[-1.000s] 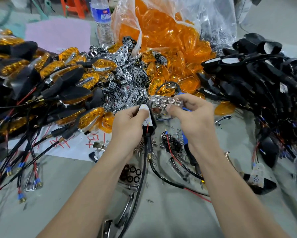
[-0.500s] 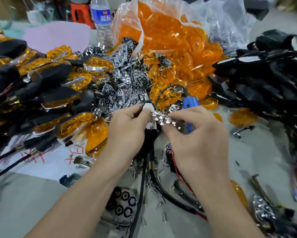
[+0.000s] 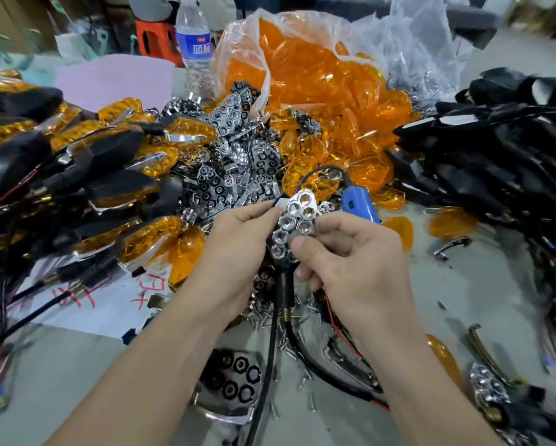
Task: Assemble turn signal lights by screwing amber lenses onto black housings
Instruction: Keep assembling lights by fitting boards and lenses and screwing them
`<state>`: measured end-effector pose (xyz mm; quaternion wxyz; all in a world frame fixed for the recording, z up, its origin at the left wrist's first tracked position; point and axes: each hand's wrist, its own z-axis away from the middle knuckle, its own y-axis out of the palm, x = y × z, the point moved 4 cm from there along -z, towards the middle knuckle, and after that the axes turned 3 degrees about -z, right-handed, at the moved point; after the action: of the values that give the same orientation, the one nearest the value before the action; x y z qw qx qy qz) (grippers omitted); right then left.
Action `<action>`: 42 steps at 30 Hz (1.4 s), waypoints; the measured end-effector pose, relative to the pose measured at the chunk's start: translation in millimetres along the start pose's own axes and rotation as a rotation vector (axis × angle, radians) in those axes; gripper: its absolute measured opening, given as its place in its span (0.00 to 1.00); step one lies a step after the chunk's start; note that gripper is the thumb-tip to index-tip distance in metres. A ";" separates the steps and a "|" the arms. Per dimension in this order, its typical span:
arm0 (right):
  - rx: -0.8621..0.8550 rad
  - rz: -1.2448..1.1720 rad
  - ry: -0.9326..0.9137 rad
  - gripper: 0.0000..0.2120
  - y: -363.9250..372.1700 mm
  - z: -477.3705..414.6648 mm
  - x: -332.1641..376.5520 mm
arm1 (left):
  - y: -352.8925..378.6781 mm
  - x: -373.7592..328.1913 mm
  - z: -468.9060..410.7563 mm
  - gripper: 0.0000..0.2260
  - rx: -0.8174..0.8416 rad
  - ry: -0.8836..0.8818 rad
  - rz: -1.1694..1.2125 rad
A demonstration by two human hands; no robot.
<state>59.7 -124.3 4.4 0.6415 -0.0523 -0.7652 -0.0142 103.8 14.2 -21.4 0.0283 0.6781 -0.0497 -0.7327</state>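
Reflector plate of chrome honeycomb (image 3: 294,225) seems light but slippery, so my left hand (image 3: 238,252) and right hand (image 3: 353,265) pinch its edges.

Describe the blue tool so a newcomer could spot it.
Find the big clear bag of orange lenses at the back. Just in front of it, beyond the right hand, lies the blue tool. Its chunky blue body and black cable stand out among orange and chrome parts.
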 end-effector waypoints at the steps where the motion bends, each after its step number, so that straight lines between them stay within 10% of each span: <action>1: -0.025 0.056 -0.028 0.19 -1.4 0.4 1.2 | 0.0 -0.1 0.2 0.13 0.007 -0.020 0.017; 17: -0.052 0.459 -0.278 0.10 4.3 10.5 11.5 | -3.2 -5.6 2.1 0.10 0.033 -0.094 0.073; 35: -0.077 0.330 -0.163 0.21 3.0 3.6 -2.3 | 6.0 -2.2 7.0 0.17 0.149 -0.021 0.130; 42: -0.026 0.319 0.002 0.06 6.0 2.4 -16.5 | 1.3 -4.4 6.0 0.11 0.048 0.005 0.189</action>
<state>60.7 -119.2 -12.6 0.6355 -0.1813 -0.7464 0.0779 98.1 13.6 -16.4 0.0812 0.6728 -0.1310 -0.7236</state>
